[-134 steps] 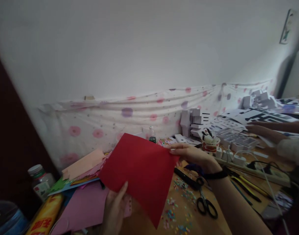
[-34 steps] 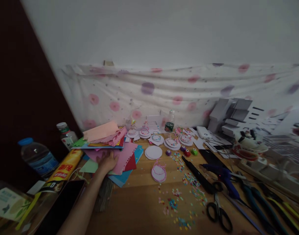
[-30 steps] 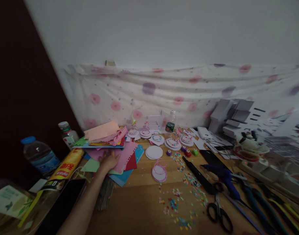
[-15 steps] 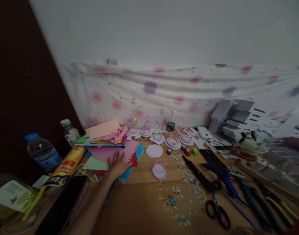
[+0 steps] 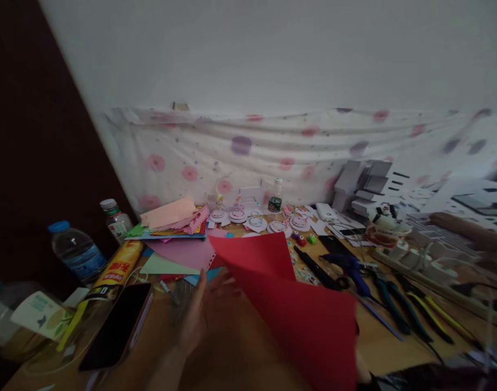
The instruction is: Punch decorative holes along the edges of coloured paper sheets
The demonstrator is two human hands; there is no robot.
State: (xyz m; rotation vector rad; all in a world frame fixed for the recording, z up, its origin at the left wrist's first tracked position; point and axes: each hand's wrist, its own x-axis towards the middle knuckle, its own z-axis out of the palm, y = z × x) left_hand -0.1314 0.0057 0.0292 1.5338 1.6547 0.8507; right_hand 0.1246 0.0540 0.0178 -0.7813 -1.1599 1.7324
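Note:
A large red sheet of paper (image 5: 297, 304) is raised over the middle of the table, bent and tilted. My right hand (image 5: 361, 366) holds it by the lower right edge; most of that hand is hidden behind the sheet. To the left of the sheet, my left hand (image 5: 194, 317) hovers with its fingers apart and nothing in them, slightly blurred. Beyond the left hand lie a pink sheet (image 5: 183, 252) and a light green sheet (image 5: 167, 264), beside a pile of coloured paper (image 5: 170, 217). The red sheet covers part of the scattered confetti (image 5: 307, 274).
A phone (image 5: 115, 326), a yellow can (image 5: 118, 266) and bottles (image 5: 75, 252) line the left. Decorated white discs (image 5: 256, 222) stand along the back. On the right lie a glue gun (image 5: 350, 266), pliers (image 5: 390, 304) and a power strip (image 5: 415, 277). Another person's arm (image 5: 464, 231) shows far right.
The red sheet has come into view, raised in my right hand. My left hand has lifted off the coloured papers and drawn back toward me. The view has shifted slightly right.

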